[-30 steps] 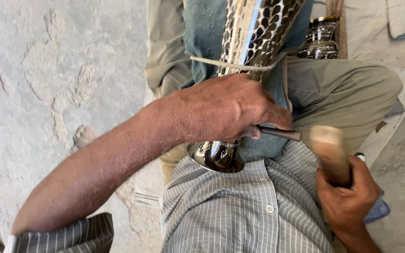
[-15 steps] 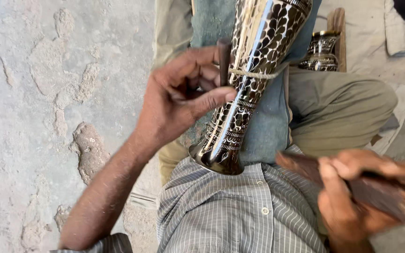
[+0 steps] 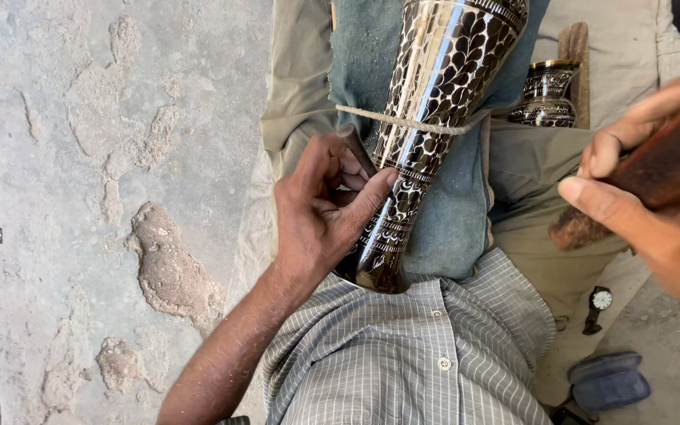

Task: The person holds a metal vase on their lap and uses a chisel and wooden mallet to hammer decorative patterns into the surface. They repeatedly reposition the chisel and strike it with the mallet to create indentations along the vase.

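Note:
A tall metal vase (image 3: 442, 86) with a black-and-silver engraved pattern lies on a blue cloth (image 3: 450, 212) across my lap, its narrow end toward my striped shirt. A pale cord (image 3: 379, 118) is tied around it. My left hand (image 3: 320, 216) rests against the vase's narrow lower part, thumb on the metal, fingers curled around a thin dark tool (image 3: 358, 153) that is mostly hidden. My right hand (image 3: 639, 212) is raised at the right edge and grips a brown wooden mallet (image 3: 670, 165), held away from the vase.
A smaller engraved vase (image 3: 545, 94) stands beside a wooden block (image 3: 574, 47) behind my right leg. A wristwatch (image 3: 598, 303) and a dark blue pouch (image 3: 607, 382) lie on the ground at the right. Rough, patched concrete floor (image 3: 120, 157) fills the left.
My left hand has slid down the vase to its narrow part and closed around the dark tool. My right hand has lifted the mallet up toward the right edge.

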Tool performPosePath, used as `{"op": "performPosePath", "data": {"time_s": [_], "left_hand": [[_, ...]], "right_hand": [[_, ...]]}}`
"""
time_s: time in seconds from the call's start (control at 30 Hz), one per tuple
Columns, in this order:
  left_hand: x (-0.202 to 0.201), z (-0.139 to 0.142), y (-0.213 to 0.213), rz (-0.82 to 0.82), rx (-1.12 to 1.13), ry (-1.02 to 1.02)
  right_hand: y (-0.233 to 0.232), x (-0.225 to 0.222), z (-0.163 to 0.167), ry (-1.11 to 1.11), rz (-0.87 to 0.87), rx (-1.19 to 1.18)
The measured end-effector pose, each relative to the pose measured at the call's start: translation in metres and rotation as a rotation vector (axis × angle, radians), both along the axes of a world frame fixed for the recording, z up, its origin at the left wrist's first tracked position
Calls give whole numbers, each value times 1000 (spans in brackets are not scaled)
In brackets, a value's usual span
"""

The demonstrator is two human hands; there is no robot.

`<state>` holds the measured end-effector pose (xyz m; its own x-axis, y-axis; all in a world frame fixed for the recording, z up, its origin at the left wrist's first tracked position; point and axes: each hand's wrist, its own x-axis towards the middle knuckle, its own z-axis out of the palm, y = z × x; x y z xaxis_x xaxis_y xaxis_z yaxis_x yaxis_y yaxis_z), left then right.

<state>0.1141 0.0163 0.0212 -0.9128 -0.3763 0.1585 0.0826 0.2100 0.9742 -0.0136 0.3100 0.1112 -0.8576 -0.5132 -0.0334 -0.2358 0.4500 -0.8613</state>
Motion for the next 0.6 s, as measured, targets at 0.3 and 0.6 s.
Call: {"op": "performPosePath", "data": {"time_s": [0.3,0.6], "left_hand": [[1,9,16,55,-153,87],[-6,6,13,7,-71,71]], "right_hand": [[-59,-31,53,501,243,517],[-76,-29,74,666,371,750]]}}
